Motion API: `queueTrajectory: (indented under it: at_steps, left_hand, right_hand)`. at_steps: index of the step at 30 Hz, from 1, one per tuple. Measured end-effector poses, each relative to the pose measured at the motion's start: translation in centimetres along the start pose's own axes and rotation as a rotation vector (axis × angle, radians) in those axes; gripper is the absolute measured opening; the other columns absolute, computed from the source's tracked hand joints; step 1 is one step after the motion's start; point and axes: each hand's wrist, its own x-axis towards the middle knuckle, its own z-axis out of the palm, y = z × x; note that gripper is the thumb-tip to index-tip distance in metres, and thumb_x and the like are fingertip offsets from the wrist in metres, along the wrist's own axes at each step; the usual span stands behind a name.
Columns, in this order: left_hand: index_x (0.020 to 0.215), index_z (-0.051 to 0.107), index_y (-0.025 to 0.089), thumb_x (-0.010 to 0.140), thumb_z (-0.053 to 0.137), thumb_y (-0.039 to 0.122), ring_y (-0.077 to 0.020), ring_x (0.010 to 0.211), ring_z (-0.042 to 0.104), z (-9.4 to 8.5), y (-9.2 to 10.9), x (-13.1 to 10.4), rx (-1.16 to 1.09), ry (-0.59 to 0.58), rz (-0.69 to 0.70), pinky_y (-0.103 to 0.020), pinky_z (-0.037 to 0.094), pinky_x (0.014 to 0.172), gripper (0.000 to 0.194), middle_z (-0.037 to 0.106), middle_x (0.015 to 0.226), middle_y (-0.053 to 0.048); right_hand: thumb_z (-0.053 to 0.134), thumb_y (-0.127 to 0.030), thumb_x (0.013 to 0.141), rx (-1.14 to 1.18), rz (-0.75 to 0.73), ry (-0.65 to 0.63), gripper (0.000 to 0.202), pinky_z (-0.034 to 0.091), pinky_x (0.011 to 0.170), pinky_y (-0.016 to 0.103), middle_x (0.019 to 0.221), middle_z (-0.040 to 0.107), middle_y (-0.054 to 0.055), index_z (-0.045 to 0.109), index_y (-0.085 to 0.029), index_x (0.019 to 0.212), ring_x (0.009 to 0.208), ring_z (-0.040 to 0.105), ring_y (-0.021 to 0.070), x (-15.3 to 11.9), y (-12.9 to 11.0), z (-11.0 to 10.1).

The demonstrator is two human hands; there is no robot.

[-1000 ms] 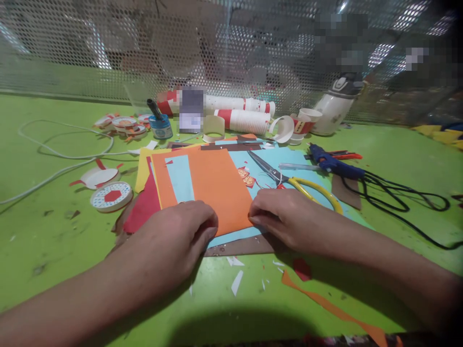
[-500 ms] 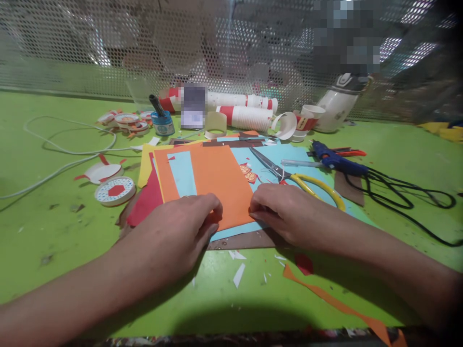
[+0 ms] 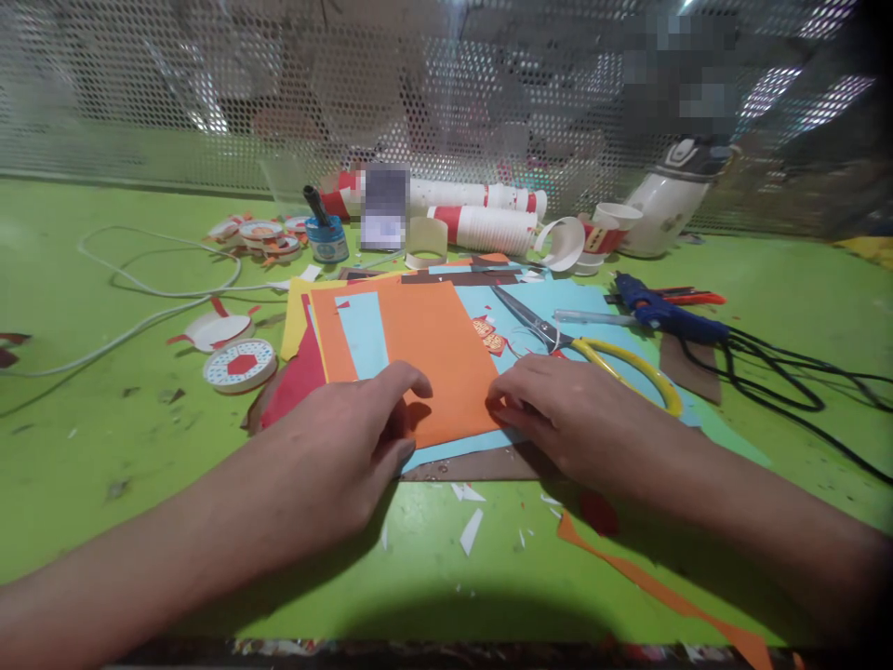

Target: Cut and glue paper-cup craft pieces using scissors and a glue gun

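Note:
A sheet of orange paper (image 3: 446,363) lies on top of a stack of coloured paper. At its left lower corner rests my left hand (image 3: 349,423), thumb and forefinger apart with nothing between them. My right hand (image 3: 558,400) is closed at the sheet's right edge, its fingertips pinching the paper there. Light blue paper (image 3: 586,302) shows beneath, with a narrow blue strip (image 3: 363,330) at the left. Just beyond my right hand lie scissors (image 3: 593,349) with yellow handles, beside small red patterned cut-outs (image 3: 489,335).
Right of the stack is a blue glue gun (image 3: 673,312) with a black cord. Stacked paper cups (image 3: 488,230), a blue jar (image 3: 327,240) and a white flask (image 3: 662,209) stand behind. Round paper pieces (image 3: 241,365) lie left. Paper scraps (image 3: 472,532) and an orange strip (image 3: 642,582) lie in front.
My left thumb and forefinger have spread apart from a near-closed grip at the orange paper. My right hand stays at the right edge. The whole view has shifted slightly.

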Motion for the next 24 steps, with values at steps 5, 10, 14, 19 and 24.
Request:
queueTrajectory:
  at_steps: [5, 10, 14, 19, 24]
  left_hand:
    - [0.101, 0.056, 0.021, 0.084, 0.050, 0.027, -0.0167, 0.066, 0.060, -0.4, 0.8, -0.2, -0.086, 0.012, -0.019, -0.026, 0.040, 0.053, 0.019, 0.067, 0.077, -0.002]
    - [0.081, 0.061, 0.020, 0.084, 0.051, 0.033, -0.0147, 0.057, 0.054, -0.4, 1.2, 0.3, -0.048, 0.003, -0.029, -0.026, 0.037, 0.051, 0.017, 0.063, 0.067, 0.000]
    - [0.078, 0.062, 0.020, 0.085, 0.048, 0.026, -0.0159, 0.063, 0.055, 0.0, 0.8, 0.8, 0.017, -0.012, -0.010, -0.026, 0.039, 0.056, 0.017, 0.065, 0.071, -0.002]
    - [0.086, 0.065, 0.020, 0.087, 0.047, 0.023, -0.0162, 0.066, 0.056, 0.2, 0.8, 0.7, 0.049, 0.000, 0.068, -0.026, 0.039, 0.057, 0.018, 0.065, 0.077, -0.004]
    - [0.097, 0.071, 0.026, 0.091, 0.043, 0.020, -0.0149, 0.065, 0.054, 0.6, 0.3, 0.7, 0.133, 0.018, 0.232, -0.025, 0.036, 0.056, 0.029, 0.059, 0.075, -0.003]
  right_hand:
    - [0.047, -0.018, 0.092, 0.011, -0.002, 0.004, 0.017, 0.032, 0.059, 0.027, 0.077, 0.062, 0.003, 0.061, -0.019, 0.082, 0.069, 0.053, 0.0158, 0.2, -0.1, -0.1]
    - [0.048, -0.019, 0.091, 0.044, 0.045, -0.004, 0.018, 0.035, 0.061, 0.027, 0.077, 0.064, 0.002, 0.063, -0.019, 0.083, 0.070, 0.056, 0.0157, 0.3, -0.3, -0.4]
    - [0.052, -0.018, 0.089, 0.097, 0.079, 0.010, 0.015, 0.037, 0.062, 0.026, 0.080, 0.068, 0.003, 0.066, -0.020, 0.088, 0.070, 0.058, 0.0149, 0.3, -0.1, -0.5]
    - [0.055, -0.020, 0.089, 0.132, 0.053, 0.036, 0.014, 0.036, 0.057, 0.024, 0.077, 0.068, 0.000, 0.067, -0.021, 0.094, 0.065, 0.057, 0.0134, 0.2, 0.4, -0.8]
    - [0.055, -0.018, 0.088, 0.017, -0.038, 0.190, 0.013, 0.041, 0.065, 0.028, 0.087, 0.064, 0.006, 0.066, -0.017, 0.095, 0.075, 0.057, 0.0172, -0.6, 1.3, -1.8]
